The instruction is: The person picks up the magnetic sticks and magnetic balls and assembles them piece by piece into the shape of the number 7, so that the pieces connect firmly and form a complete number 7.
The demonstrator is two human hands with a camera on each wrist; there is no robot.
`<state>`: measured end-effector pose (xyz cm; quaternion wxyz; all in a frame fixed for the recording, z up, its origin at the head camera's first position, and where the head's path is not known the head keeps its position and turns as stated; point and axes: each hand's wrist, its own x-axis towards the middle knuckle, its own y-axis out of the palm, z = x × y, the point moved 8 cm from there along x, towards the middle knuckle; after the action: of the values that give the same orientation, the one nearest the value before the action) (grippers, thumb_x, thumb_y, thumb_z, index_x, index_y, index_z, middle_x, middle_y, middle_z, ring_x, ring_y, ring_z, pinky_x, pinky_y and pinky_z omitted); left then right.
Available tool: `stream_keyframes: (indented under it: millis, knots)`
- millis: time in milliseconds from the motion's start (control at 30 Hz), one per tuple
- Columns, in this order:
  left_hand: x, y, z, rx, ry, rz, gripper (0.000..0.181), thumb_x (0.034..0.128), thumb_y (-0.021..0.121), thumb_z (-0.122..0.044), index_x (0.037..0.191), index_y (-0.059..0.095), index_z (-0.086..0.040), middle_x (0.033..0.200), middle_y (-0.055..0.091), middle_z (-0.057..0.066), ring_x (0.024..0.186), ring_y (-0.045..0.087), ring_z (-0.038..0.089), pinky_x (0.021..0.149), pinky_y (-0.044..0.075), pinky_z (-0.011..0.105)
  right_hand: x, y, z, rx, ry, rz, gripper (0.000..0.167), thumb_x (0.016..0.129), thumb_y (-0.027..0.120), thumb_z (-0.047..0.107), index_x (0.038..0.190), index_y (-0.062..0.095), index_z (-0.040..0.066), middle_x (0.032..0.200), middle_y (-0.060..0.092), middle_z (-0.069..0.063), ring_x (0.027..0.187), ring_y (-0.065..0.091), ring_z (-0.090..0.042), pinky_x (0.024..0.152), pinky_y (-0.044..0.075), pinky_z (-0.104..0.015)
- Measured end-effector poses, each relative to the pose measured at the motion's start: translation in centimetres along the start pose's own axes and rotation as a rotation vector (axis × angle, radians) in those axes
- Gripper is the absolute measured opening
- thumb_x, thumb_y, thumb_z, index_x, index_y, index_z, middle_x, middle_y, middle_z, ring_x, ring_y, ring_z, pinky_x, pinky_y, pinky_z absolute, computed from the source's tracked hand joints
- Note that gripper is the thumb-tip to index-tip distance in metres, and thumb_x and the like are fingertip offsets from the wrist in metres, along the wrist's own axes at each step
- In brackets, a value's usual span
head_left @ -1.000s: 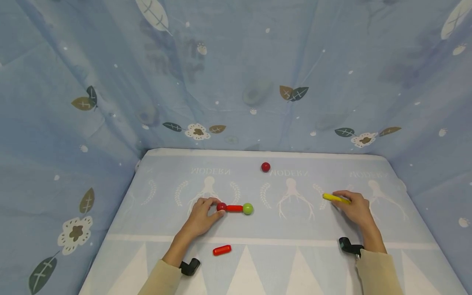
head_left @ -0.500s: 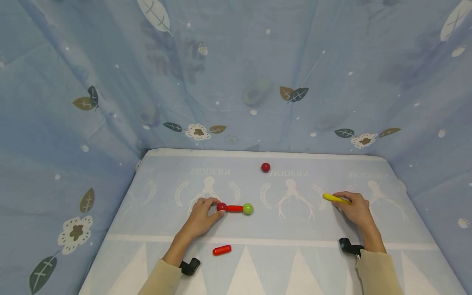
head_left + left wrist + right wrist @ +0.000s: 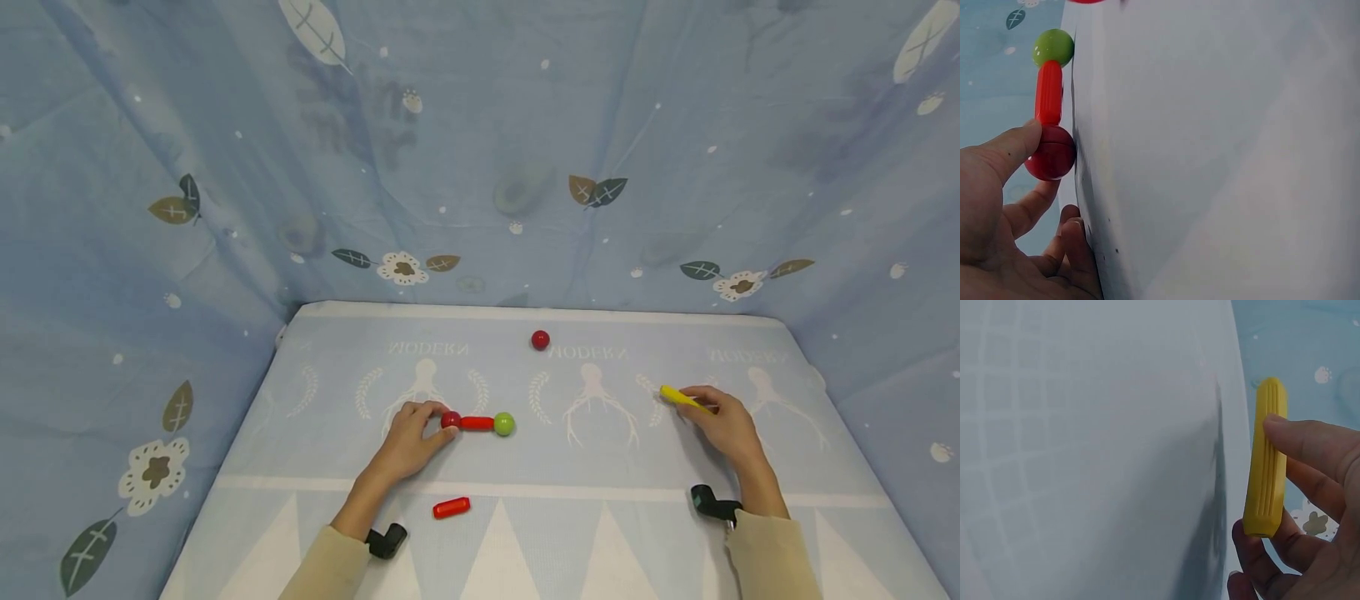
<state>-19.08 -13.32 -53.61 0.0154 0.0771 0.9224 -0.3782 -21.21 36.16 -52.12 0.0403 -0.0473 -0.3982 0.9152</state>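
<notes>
My left hand (image 3: 408,442) pinches a dark red ball (image 3: 1051,154) between thumb and fingers. Joined to that ball is a short red rod (image 3: 477,423), and a green ball (image 3: 504,424) sits on the rod's far end. Over on the right, my right hand (image 3: 726,423) holds a longer yellow rod (image 3: 1266,462), its ridged side under the thumb and its free end pointing left. The yellow rod looks raised off the tabletop and tilted. Both hands are well apart.
A loose red rod (image 3: 452,508) lies nearer me, right of my left forearm. Toward the back edge of the table (image 3: 645,533) rests another dark red ball (image 3: 540,340). Patterned blue cloth (image 3: 480,150) rises behind and at both sides.
The yellow rod has tilted slightly in my right hand, its free end shifting up and a little to the right. My left hand and the ball-and-rod piece have stayed put.
</notes>
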Motion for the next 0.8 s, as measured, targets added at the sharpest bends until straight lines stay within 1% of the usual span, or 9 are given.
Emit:
stream_keyframes:
  millis: [167, 300, 433, 533, 667, 800]
  knots:
    - [0.0, 0.0, 0.0, 0.001, 0.003, -0.004, 0.033, 0.0911, 0.075, -0.033, 0.117, 0.066, -0.015, 0.113, 0.053, 0.010, 0.100, 0.050, 0.024, 0.084, 0.045, 0.045, -0.1, 0.0, 0.3, 0.023, 0.000, -0.025, 0.042, 0.099, 0.065, 0.030, 0.128, 0.062, 0.000, 0.112, 0.062, -0.023, 0.101, 0.058, -0.038, 0.074, 0.045, -0.037]
    - [0.0, 0.1, 0.0, 0.002, -0.002, -0.004, 0.033, 0.0906, 0.076, -0.033, 0.117, 0.066, -0.016, 0.113, 0.053, 0.009, 0.100, 0.050, 0.023, 0.083, 0.046, 0.044, -0.2, 0.4, 0.6, 0.052, -0.002, -0.012, 0.043, 0.101, 0.063, 0.030, 0.130, 0.060, -0.002, 0.112, 0.063, -0.023, 0.098, 0.059, -0.034, 0.071, 0.047, -0.032]
    - [0.0, 0.1, 0.1, 0.003, -0.016, -0.003, 0.033, 0.0904, 0.076, -0.034, 0.117, 0.066, -0.017, 0.113, 0.053, 0.009, 0.100, 0.049, 0.023, 0.083, 0.045, 0.043, -0.4, 1.1, 1.0, 0.077, 0.016, 0.022, 0.048, 0.103, 0.057, 0.034, 0.133, 0.055, -0.004, 0.117, 0.061, -0.025, 0.098, 0.057, -0.031, 0.071, 0.046, -0.030]
    - [0.0, 0.0, 0.0, 0.005, -0.006, -0.006, 0.033, 0.0903, 0.076, -0.034, 0.117, 0.066, -0.016, 0.112, 0.053, 0.009, 0.099, 0.049, 0.023, 0.082, 0.045, 0.043, -0.6, 1.9, 1.4, 0.116, 0.050, 0.056, 0.050, 0.104, 0.055, 0.036, 0.135, 0.053, -0.004, 0.119, 0.060, -0.025, 0.098, 0.056, -0.029, 0.072, 0.046, -0.029]
    - [0.0, 0.0, 0.0, 0.008, 0.003, -0.005, 0.033, 0.0902, 0.076, -0.035, 0.117, 0.066, -0.017, 0.111, 0.053, 0.008, 0.099, 0.049, 0.022, 0.081, 0.044, 0.042, -0.8, 3.1, 1.9, 0.181, 0.094, 0.086, 0.050, 0.104, 0.056, 0.035, 0.135, 0.053, -0.004, 0.120, 0.061, -0.024, 0.095, 0.057, -0.023, 0.071, 0.048, -0.027]
    - [0.0, 0.0, 0.1, 0.005, -0.001, 0.001, 0.033, 0.0907, 0.075, -0.036, 0.117, 0.066, -0.018, 0.112, 0.053, 0.008, 0.099, 0.049, 0.022, 0.082, 0.044, 0.042, -0.9, 4.2, 2.8, 0.253, 0.118, 0.108, 0.050, 0.103, 0.058, 0.035, 0.134, 0.052, -0.004, 0.117, 0.061, -0.020, 0.092, 0.057, -0.019, 0.072, 0.050, -0.025]
